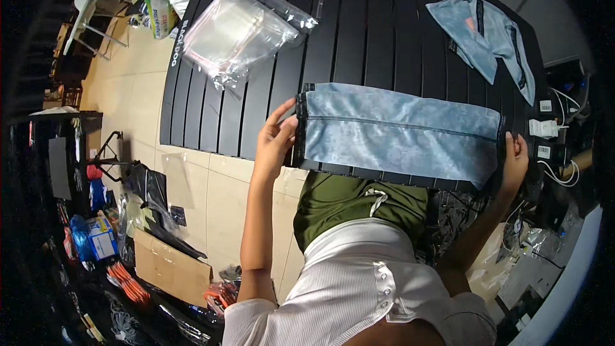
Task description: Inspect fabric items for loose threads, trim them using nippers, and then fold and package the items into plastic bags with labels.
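A light blue denim piece [400, 133] lies flat and stretched out across the near edge of the black slatted table [359, 45], its long side running left to right. A stitched seam runs along its length, and dark trim edges both short ends. The left hand [274, 142] holds the left end: the thumb and fingers pinch the dark trim, with the index finger raised and pointing up past the corner. The right hand [514, 157] grips the right end, fingers curled over the dark edge at the lower right corner of the cloth. Both forearms reach up from the lower part of the view, on either side of a white ribbed top and olive green trousers.

Farther back on the table, to the right, a second light blue denim piece [483, 32] with dark stripes lies folded and angled. On the far left part of the table sits a pile of clear plastic bags [240, 29], partly hanging over the table's edge.

Left of the table, on the tiled floor [205, 186], lie a flat cardboard piece [170, 266] and black plastic wrapping [150, 186]. To the right of the table are white chargers and cables [548, 128].
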A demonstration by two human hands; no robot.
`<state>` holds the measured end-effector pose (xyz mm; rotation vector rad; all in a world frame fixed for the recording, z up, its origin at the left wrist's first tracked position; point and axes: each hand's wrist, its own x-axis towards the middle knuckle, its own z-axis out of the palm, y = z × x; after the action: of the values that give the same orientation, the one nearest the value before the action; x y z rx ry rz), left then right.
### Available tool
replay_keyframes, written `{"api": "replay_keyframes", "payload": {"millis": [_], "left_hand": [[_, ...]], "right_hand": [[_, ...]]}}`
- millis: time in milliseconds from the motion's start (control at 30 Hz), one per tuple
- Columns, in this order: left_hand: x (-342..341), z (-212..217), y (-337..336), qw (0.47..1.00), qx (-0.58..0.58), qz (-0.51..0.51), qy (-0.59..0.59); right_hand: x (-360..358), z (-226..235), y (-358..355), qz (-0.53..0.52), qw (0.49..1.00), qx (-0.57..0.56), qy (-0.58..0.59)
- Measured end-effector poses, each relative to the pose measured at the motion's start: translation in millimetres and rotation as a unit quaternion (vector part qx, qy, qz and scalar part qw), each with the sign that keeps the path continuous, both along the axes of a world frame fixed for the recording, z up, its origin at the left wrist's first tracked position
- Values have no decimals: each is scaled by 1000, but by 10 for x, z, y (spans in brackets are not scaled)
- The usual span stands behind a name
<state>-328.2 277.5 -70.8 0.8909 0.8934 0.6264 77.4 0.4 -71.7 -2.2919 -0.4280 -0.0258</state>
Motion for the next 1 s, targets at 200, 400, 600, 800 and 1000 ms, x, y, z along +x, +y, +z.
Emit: {"api": "replay_keyframes", "payload": {"millis": [200,400,600,800,1000], "left_hand": [[66,76,-29,998,-40,40,-10],[70,44,-55,996,-22,68,-53],[78,102,-191,990,-69,86,-82],[50,63,-272,989,-94,76,-80],[-6,63,-284,989,-93,38,-105]], "right_hand": [[-738,213,599,184,964,96,165],[-1648,95,1087,306,938,89,134],[-2319,74,1242,414,889,123,153],[-2554,179,1378,471,863,94,155],[-2568,148,1387,478,861,93,150]]}}
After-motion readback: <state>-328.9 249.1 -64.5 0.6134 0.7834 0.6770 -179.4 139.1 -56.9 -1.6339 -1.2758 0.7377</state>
